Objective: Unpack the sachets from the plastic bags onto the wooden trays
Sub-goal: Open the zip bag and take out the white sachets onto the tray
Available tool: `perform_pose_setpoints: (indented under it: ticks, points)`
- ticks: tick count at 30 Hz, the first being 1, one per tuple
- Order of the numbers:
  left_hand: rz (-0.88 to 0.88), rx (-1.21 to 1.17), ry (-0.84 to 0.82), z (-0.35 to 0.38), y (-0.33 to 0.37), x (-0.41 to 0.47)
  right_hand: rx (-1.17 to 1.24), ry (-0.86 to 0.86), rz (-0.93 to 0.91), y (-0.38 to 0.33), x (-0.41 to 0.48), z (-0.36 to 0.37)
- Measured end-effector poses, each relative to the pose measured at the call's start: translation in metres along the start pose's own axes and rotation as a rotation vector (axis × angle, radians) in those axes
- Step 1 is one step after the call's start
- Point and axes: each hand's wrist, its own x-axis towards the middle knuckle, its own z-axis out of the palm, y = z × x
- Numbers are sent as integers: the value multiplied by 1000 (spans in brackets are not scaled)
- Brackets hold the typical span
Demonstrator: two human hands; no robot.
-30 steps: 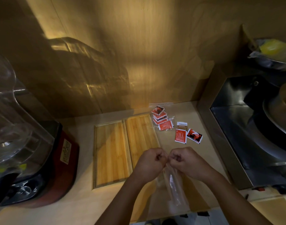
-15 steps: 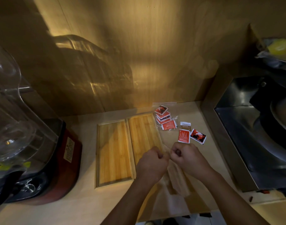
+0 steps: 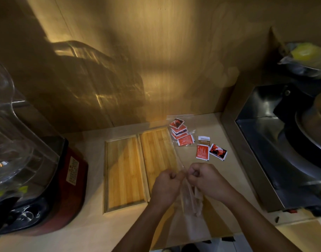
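Nearest, the left hand (image 3: 167,184) and right hand (image 3: 207,180) are fisted, each pinching the top edge of a clear plastic bag (image 3: 189,200) hanging over the counter (image 3: 234,171). It looks light, limp and slippery; the mouth edges seem the best hold. Beyond lie two bare wooden trays (image 3: 125,171), then red sachets (image 3: 202,151), print illegible.

A kitchen or café preparation corner is shown. A blender (image 3: 30,160) with a clear jar and a red-and-black base is seen at the left of a pale tabletop (image 3: 79,231), backed by wood panelling (image 3: 156,51). A stainless-steel appliance (image 3: 283,160) is set at the right, and red condiment sachets (image 3: 203,151) are scattered between.
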Motion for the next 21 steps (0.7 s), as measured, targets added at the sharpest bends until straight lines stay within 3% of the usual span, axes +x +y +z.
perform_pose_setpoints:
  ticks: [5, 10, 12, 21]
  points:
    - [51, -105, -111, 0, 0, -4, 56, 23, -5, 5, -2, 2]
    - [12, 340, 183, -17, -3, 2, -166, 184, 85, 16, 1, -13]
    - [6, 353, 231, -24, -2, 2, -147, 198, 82, 16, 0, -16]
    - [-175, 37, -147, 2, 12, -13, -31, 171, -16, 5, 1, 1]
